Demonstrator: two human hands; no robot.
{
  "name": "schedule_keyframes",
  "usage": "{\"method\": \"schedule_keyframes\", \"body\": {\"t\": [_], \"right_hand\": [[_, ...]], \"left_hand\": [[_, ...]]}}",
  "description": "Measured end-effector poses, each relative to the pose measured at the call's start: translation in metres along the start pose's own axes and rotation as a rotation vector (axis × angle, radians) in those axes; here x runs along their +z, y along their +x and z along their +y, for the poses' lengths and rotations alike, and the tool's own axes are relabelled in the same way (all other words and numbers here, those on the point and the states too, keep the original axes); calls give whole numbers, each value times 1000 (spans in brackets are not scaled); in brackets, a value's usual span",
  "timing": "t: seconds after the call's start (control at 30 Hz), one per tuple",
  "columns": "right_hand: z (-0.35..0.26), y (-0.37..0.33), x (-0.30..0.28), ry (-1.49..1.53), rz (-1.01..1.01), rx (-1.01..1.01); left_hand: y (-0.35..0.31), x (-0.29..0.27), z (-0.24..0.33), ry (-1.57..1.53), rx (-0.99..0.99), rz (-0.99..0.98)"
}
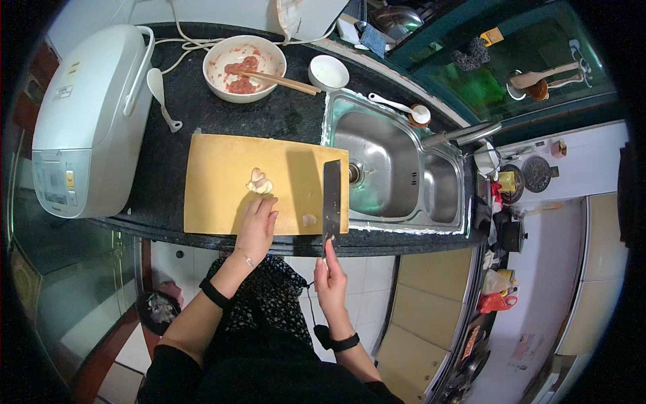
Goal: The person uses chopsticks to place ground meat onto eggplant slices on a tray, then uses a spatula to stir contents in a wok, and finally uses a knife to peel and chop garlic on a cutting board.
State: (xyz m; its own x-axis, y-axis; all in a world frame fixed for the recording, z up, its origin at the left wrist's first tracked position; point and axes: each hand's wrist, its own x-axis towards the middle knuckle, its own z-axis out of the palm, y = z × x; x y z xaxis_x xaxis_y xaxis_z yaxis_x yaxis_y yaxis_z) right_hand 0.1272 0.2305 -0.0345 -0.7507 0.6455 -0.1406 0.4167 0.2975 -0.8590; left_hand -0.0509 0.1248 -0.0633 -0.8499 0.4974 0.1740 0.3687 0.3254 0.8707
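Garlic cloves (pixel 259 182), pale and lumpy, sit near the middle of a wooden cutting board (pixel 215 202) that lies on the dark speckled bench (pixel 282 114). The left hand (pixel 257 225) rests flat on the board just below the cloves, its fingers together and their tips touching or nearly touching them; it grips nothing. The right hand (pixel 330 273) is clamped around the handle of a cleaver (pixel 331 198), whose broad dark blade lies along the board's right edge, pointing away from the person, well apart from the cloves. A small pale scrap (pixel 309 219) lies on the board between the two hands. Beyond the board stands a white bowl (pixel 244 67) with pinkish minced meat, a pair of chopsticks (pixel 282 81) propped across its rim. A small empty white bowl (pixel 328 71) is just to its right. A white rice paddle (pixel 161 97) lies on the bench between the bowl and a white rice cooker (pixel 87 121) at the far left. A steel double sink (pixel 397 168) is set into the bench right of the board, with a white spoon (pixel 400 106) on its far rim
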Motion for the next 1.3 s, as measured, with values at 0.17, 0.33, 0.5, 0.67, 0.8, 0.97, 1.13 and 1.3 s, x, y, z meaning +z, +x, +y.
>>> {"method": "schedule_keyframes", "body": {"t": [0.17, 0.33, 0.5, 0.67, 0.8, 0.97, 1.13, 1.3], "right_hand": [[0, -7, 15, -268, 71, -179], [12, -3, 30, -513, -22, -129], [11, 4, 15, -316, -146, -8], [-8, 14, -21, 501, -284, 361], [-19, 26, -42, 678, -332, 492], [-21, 44, -58, 546, -367, 466], [-21, 87, -65, 65, -448, 147], [-21, 133, -51, -652, -294, -366]], "left_hand": [[-1, -1, 1, -4, -36, -46], [-2, -2, 2, -5, -34, -55], [1, 4, 7, -7, -6, -81], [0, 22, 18, -31, 24, -162], [5, 41, 25, 12, 62, -187], [9, 50, 22, 46, 33, -163], [15, 49, 15, -16, -10, -109], [20, 40, 21, -207, -238, -54]]}}
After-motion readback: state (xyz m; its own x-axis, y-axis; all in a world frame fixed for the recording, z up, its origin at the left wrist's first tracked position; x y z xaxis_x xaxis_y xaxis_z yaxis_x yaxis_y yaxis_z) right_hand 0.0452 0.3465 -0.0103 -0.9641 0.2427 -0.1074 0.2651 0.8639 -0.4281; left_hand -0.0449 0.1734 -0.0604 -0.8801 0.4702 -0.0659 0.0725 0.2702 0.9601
